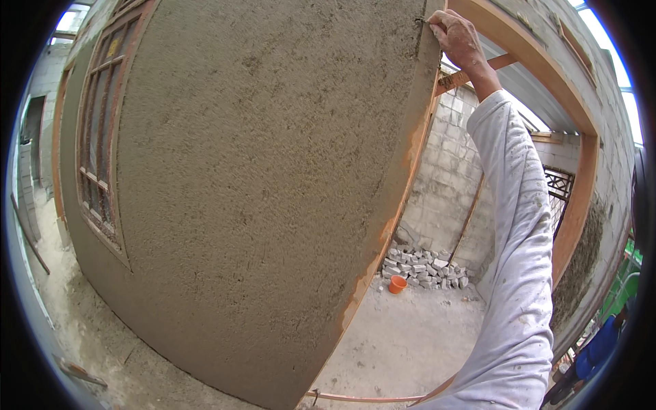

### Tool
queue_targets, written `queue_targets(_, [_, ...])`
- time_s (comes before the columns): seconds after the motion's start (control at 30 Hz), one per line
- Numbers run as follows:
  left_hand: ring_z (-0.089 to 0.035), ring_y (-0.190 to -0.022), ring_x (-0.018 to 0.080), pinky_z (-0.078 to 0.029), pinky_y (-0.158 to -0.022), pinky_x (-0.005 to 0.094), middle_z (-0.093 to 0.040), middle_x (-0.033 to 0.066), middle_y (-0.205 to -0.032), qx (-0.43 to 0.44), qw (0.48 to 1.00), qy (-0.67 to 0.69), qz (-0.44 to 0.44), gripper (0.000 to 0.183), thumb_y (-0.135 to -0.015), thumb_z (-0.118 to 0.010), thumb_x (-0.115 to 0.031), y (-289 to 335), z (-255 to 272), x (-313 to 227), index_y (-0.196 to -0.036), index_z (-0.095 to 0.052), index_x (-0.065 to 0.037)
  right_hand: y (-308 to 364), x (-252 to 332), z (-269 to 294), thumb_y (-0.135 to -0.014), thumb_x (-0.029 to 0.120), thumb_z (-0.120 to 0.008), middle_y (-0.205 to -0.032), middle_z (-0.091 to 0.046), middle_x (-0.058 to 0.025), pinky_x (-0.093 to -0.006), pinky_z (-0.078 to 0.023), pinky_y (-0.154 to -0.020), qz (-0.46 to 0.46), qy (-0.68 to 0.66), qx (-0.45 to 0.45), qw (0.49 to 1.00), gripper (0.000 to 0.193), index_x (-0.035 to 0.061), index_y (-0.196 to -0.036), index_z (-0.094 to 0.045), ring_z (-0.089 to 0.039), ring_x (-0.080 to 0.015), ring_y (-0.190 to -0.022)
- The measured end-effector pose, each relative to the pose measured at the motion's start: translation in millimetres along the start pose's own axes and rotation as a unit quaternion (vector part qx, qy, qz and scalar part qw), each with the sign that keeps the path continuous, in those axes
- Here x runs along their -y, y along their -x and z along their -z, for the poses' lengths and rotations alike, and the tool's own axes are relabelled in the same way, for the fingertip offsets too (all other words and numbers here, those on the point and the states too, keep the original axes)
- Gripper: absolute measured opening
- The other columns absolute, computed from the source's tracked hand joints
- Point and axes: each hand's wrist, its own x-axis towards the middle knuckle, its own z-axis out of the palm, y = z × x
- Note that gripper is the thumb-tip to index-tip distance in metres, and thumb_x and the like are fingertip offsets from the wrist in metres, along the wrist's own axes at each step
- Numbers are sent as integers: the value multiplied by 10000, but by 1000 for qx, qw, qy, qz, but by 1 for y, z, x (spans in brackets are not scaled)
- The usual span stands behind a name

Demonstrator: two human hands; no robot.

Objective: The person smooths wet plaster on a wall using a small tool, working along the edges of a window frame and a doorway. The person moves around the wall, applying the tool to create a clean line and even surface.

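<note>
My right hand [461,42] is raised high at the top, at the upper right edge of a grey plastered wall [260,184]. Its thumb and fingers are pinched together by the wall's edge; whatever lies between them is too small to make out. Pale smears mark the skin, and a light grey sleeve [516,225] covers the arm. Just below the hand runs the wooden door frame [391,229], its near post streaked with plaster. The fresh plaster looks damp and rough, with small pits. My left hand is out of view.
Through the doorway, an orange bucket [397,284] stands before a heap of broken blocks [427,268] and a bare block wall [447,171]. A wooden-framed window [102,130] is at left. A person in blue [596,350] shows at the lower right rim.
</note>
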Motion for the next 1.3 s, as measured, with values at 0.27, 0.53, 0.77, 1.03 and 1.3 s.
queue_targets(0.27, [-668, -1242, 339, -590, -957, 503, -718, 178, -1361, -65, 869, -444, -207, 450, -1017, -605, -308, -11, 14, -1, -1387, -672, -61, 61, 58, 4, -1030, 144, -683, -1050, -709, -134, -443, -551, -896, -32, -51, 10, 998, 154, 31, -1127, -724, -717, -352, -1003])
queue_targets(0.53, [-667, -1254, 340, -586, -970, 496, -709, 184, -1379, -67, 872, -431, -221, 470, -998, -621, -309, -2, 22, -12, -1392, -672, -59, 42, 44, 10, -1046, 157, -647, -1089, -723, -125, -467, -560, -915, -11, -33, 8, 999, 151, 50, -1112, -731, -712, -378, -1036])
queue_targets(0.77, [-665, -1266, 340, -582, -983, 489, -700, 190, -1398, -92, 883, -393, -238, 491, -978, -637, -310, 25, 14, -34, -1398, -671, -57, 70, 67, 11, -1050, 157, -640, -1104, -725, -123, -480, -558, -922, -47, -58, 36, 997, 151, 56, -1121, -727, -716, -378, -1049])
queue_targets(1.03, [-664, -1280, 341, -577, -997, 481, -690, 197, -1419, -104, 889, -366, -255, 516, -956, -655, -311, 35, 7, -41, -1404, -671, -55, 17, 25, 9, -1028, 121, -670, -1083, -714, -142, -440, -550, -913, -2, 23, 7, 1000, 137, 34, -1125, -712, -718, -356, -1027])
queue_targets(1.3, [-658, -1299, 343, -569, -1018, 475, -681, 201, -1438, -101, 878, -404, -237, 533, -948, -661, -313, 21, 3, -32, -1414, -668, -55, 42, 46, 7, -1041, 150, -649, -1109, -710, -142, -469, -546, -921, -46, -11, 22, 999, 147, 49, -1130, -706, -710, -388, -1047])
